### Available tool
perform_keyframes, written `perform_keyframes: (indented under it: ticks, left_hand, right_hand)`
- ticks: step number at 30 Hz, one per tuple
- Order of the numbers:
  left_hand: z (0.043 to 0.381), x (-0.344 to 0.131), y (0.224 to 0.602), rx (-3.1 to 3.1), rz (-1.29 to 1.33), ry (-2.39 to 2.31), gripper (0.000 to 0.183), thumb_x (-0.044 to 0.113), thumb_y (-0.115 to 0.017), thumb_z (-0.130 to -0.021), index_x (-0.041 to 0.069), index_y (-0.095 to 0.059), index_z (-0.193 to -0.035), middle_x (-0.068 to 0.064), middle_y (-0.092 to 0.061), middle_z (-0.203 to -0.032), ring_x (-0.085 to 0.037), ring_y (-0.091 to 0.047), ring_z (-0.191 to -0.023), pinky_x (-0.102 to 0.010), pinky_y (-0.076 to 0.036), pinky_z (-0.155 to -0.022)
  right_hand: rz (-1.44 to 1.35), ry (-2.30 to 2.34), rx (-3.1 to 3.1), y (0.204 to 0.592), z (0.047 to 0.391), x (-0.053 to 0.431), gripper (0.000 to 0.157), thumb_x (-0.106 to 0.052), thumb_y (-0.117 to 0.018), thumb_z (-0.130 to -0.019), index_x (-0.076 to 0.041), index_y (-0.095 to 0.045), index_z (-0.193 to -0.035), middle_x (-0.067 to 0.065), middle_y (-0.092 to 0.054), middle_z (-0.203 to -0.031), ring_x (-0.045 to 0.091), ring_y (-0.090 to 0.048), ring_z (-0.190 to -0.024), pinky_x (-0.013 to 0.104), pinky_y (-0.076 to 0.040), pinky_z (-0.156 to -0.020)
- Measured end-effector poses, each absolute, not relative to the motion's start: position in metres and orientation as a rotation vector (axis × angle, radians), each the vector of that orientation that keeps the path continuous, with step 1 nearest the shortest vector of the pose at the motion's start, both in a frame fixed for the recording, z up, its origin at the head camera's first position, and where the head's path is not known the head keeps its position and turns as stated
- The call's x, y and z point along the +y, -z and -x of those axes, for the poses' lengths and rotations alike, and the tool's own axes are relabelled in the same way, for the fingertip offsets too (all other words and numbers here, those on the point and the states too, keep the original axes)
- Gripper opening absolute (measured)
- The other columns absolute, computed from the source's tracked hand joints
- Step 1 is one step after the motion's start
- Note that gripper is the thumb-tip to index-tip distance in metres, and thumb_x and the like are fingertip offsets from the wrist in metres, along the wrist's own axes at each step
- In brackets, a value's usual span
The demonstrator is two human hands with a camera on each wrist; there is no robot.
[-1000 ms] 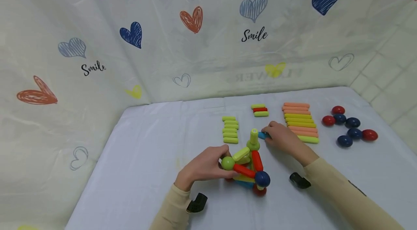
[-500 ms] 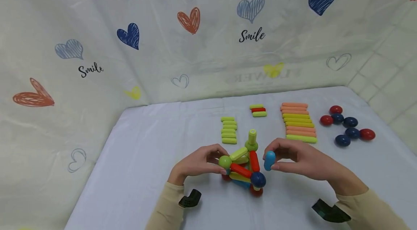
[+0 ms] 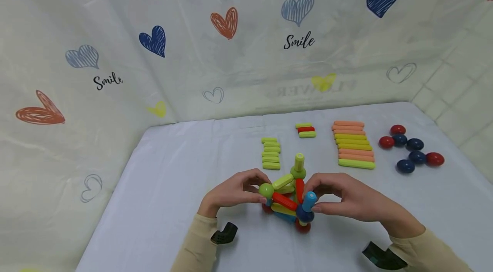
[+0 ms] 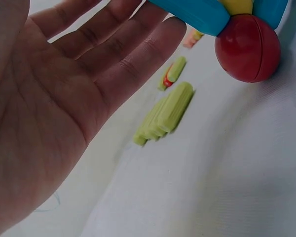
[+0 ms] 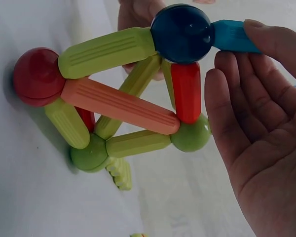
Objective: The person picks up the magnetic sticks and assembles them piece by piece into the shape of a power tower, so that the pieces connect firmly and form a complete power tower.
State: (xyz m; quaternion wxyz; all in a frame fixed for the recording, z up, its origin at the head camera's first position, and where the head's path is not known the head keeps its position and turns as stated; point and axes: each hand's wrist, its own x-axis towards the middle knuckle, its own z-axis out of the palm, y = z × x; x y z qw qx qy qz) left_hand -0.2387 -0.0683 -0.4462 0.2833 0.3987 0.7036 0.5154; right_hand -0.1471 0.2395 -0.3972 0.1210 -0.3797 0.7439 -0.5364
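A frame of building sticks and balls (image 3: 284, 201) stands on the table in front of me. My left hand (image 3: 233, 189) holds it at the green ball (image 3: 266, 190) on its upper left corner, thumb in front and fingers behind. Between thumb and fingers, my right hand (image 3: 348, 197) pinches a short light-blue stick (image 3: 309, 202). The lower end of that stick meets the dark blue ball (image 5: 181, 33) at the top near corner. A light-green stick (image 3: 299, 161) rises from the far green ball (image 3: 298, 173). In the left wrist view, a red ball (image 4: 247, 48) sits at the frame's base.
Behind the frame lie a row of short light-green sticks (image 3: 271, 153) and a small red-and-green group (image 3: 306, 130). Longer orange, yellow and green sticks (image 3: 353, 143) lie farther right. Several red and dark blue balls (image 3: 417, 157) rest near the right edge.
My right hand has brought the light-blue stick from the table back toward me and stood it on the dark blue ball. The left hand stays at the green ball.
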Motion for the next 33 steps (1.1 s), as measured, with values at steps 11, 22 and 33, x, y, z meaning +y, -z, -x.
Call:
perform_keyframes:
  ticks: [11, 22, 33]
  left_hand:
    - [0.241, -0.073, 0.446, 1.842, -1.094, -1.426, 0.029, 0.011, -0.069, -0.091, 0.010, -0.060, -0.119, -0.002, -0.060, -0.117, -0.018, -0.060, -0.109, -0.036, -0.051, -0.096]
    - [0.244, -0.082, 0.442, 1.698, -1.187, -1.351, 0.018, 0.014, -0.060, -0.098, 0.004, -0.062, -0.112, -0.006, -0.064, -0.108, -0.018, -0.063, -0.098, -0.039, -0.053, -0.091]
    - [0.242, -0.056, 0.453, 1.994, -0.964, -1.605, 0.022, 0.012, -0.059, -0.098, 0.009, -0.061, -0.120, -0.006, -0.063, -0.118, -0.024, -0.060, -0.113, -0.035, -0.053, -0.090]
  right_hand:
    - [1.122, 1.532, 2.040, 0.403, 0.170, 0.259, 0.028, 0.005, -0.054, -0.097, -0.009, -0.060, -0.121, 0.006, -0.064, -0.114, 0.023, -0.062, -0.104, 0.033, -0.054, -0.089]
    - [0.639, 1.139, 2.644, 0.442, 0.236, 0.221, 0.021, -0.018, -0.061, -0.097, -0.007, -0.066, -0.113, 0.002, -0.067, -0.105, 0.020, -0.062, -0.093, 0.035, -0.053, -0.081]
    - [0.805, 0.939, 2.849, 0.467, 0.253, 0.179, 0.015, -0.015, -0.070, -0.090, -0.010, -0.070, -0.104, -0.003, -0.057, -0.092, 0.012, -0.052, -0.080, 0.028, -0.050, -0.074]
